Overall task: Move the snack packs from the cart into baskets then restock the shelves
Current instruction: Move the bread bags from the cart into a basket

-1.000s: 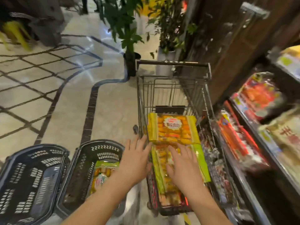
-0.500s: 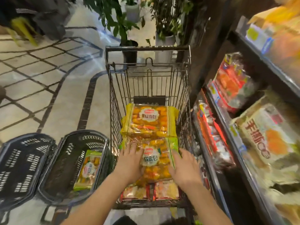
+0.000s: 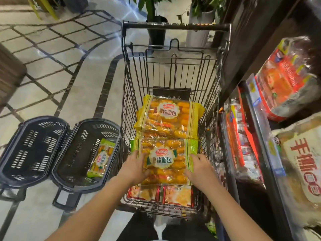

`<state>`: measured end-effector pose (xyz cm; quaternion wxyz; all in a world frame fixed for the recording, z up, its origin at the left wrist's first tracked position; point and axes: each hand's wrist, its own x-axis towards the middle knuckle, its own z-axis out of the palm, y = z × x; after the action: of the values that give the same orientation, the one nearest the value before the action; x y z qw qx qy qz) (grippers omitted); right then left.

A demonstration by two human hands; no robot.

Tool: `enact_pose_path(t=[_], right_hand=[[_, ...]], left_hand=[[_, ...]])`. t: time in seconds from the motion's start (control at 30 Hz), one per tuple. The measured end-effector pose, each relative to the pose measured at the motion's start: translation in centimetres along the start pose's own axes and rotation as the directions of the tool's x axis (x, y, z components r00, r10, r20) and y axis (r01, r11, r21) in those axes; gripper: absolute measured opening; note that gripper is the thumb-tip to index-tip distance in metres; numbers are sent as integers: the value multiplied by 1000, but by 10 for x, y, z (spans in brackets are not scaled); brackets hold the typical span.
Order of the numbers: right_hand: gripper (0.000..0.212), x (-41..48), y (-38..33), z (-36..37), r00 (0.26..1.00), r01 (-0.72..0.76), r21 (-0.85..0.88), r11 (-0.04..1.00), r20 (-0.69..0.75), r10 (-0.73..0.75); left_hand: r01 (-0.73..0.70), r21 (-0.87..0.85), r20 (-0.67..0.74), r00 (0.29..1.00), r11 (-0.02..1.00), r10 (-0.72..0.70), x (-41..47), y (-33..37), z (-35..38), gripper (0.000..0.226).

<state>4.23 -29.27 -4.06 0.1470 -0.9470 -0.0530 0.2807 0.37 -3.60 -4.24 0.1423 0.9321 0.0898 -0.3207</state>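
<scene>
Beside the shelf (image 3: 260, 129), a cart (image 3: 177, 26) is loaded with snack packs; baskets (image 3: 81, 136) are set on the floor at its left, one holding a lone pack (image 3: 100, 158). The cart's green pack (image 3: 165, 160) is gripped at its side edges by the left hand (image 3: 133, 166) and right hand (image 3: 199, 168), fingers curled

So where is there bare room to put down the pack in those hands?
The left basket shows only bare bottom. The right basket is free along its left side; one green pack lies against its right wall. The cart is crowded: a yellow pack, the held pack and red packs cover what shows of its floor.
</scene>
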Motion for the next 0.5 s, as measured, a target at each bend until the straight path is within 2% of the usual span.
enact_pose_path(t=[0.07, 0.17, 0.27, 0.33, 0.43, 0.5], right_hand=[[75, 12, 2, 3, 996, -62, 83, 995, 71, 56], [83, 32, 2, 12, 972, -188, 214, 959, 180, 150], [93, 59, 15, 38, 928, -336, 306, 891, 267, 259], [103, 68, 19, 47, 909, -385, 327, 863, 295, 293], [90, 78, 26, 60, 885, -445, 359, 820, 317, 342], [83, 85, 27, 63, 870, -481, 364, 797, 309, 384]], left_hand=[[116, -228, 54, 993, 967, -106, 11, -4, 8, 89], [279, -456, 123, 960, 845, -250, 27, -13, 26, 96], [366, -517, 176, 930, 774, -322, 40, -23, 42, 97], [385, -520, 197, 922, 762, -332, 47, -26, 50, 95], [422, -539, 245, 907, 729, -343, 58, -31, 58, 95], [442, -544, 251, 897, 714, -364, 65, -33, 62, 85]])
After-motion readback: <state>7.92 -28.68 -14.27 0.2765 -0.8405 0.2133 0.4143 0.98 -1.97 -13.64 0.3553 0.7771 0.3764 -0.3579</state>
